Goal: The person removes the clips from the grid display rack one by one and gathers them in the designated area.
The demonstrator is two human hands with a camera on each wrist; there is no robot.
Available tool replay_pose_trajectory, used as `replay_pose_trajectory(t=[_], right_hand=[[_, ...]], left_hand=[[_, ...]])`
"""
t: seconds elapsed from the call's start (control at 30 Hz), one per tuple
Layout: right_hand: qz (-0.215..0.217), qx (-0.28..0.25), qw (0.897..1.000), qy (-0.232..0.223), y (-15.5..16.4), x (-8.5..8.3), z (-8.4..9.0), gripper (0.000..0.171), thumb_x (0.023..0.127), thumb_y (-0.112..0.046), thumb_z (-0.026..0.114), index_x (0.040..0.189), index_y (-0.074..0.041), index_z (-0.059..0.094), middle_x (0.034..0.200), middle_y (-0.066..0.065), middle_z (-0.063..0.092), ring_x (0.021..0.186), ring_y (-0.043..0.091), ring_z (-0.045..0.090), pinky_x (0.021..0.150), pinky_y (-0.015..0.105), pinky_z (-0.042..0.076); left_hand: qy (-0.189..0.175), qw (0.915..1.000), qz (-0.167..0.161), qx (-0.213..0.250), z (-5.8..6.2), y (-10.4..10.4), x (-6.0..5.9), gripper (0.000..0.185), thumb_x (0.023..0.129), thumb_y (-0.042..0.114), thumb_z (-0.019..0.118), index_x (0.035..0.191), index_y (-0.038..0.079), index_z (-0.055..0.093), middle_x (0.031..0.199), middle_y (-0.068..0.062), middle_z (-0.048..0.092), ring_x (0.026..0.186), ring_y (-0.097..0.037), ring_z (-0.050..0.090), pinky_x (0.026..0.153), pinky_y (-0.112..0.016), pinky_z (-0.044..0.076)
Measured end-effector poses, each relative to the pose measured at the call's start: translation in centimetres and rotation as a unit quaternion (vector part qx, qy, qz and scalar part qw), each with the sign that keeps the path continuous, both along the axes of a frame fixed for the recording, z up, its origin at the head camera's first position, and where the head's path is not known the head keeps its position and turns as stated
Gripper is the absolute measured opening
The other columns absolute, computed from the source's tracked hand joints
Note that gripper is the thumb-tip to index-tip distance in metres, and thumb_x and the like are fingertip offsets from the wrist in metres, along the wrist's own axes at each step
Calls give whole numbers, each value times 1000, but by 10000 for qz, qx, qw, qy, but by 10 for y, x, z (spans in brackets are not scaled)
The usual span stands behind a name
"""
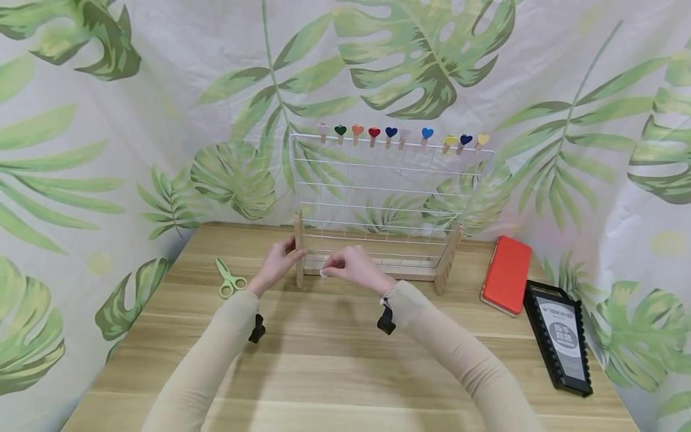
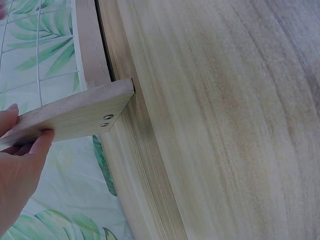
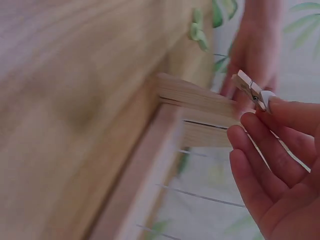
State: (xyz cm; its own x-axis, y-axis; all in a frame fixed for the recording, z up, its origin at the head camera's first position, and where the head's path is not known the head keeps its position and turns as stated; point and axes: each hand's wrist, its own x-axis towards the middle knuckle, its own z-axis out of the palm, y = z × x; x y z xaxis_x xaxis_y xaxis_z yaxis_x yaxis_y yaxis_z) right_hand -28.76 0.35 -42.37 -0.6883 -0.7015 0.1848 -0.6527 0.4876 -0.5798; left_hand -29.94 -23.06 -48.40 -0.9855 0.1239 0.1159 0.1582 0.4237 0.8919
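Note:
A white wire grid rack (image 1: pixel 385 207) stands in a wooden base at the back of the table. Several small wooden clothespins with coloured hearts line its top wire, among them a red one (image 1: pixel 374 133). My left hand (image 1: pixel 276 266) grips the rack's left wooden upright (image 2: pixel 85 111), thumb and fingers on opposite faces. In front of the rack's lower left part, my right hand (image 1: pixel 357 267) pinches a small wooden clothespin (image 3: pixel 249 87) by its white end between thumb and forefinger. The other fingers of that hand (image 3: pixel 280 185) are spread below it.
Green-handled scissors (image 1: pixel 231 283) lie left of the left hand. At the right are a red case (image 1: pixel 506 275) and a black holder with a printed label (image 1: pixel 561 336). A leaf-patterned cloth (image 1: pixel 162 114) hangs close behind the wooden table (image 1: pixel 324 366).

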Motion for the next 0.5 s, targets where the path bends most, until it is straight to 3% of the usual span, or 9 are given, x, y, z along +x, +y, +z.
replay_pose_trajectory(t=[0.23, 0.4, 0.5], right_hand=[[-84, 328, 9978, -569, -6, 1, -50, 13, 93, -18, 70, 91, -9, 79, 88, 5, 78, 66, 0, 58, 60, 12, 46], [-55, 429, 9959, -791, -9, 3, -70, 13, 92, -18, 71, 90, -8, 79, 86, 6, 78, 62, 1, 51, 57, 12, 41], [-146, 525, 9944, -909, -11, 5, -77, 13, 91, -21, 72, 91, -10, 80, 89, 4, 79, 65, -1, 56, 60, 12, 44]], left_hand=[[-157, 9998, 79, -11, 1, 0, 0, 61, 102, 19, 56, 150, -8, 32, 149, -31, 43, 143, -44, 38, 117, -52, 37], [-196, 9998, 90, -31, 2, 0, 1, 61, 102, 19, 56, 151, -9, 31, 150, -31, 41, 143, -44, 38, 118, -53, 36], [-191, 9998, 86, -10, 1, 1, 1, 58, 102, 16, 56, 149, -9, 34, 150, -30, 42, 143, -43, 38, 118, -52, 37]])
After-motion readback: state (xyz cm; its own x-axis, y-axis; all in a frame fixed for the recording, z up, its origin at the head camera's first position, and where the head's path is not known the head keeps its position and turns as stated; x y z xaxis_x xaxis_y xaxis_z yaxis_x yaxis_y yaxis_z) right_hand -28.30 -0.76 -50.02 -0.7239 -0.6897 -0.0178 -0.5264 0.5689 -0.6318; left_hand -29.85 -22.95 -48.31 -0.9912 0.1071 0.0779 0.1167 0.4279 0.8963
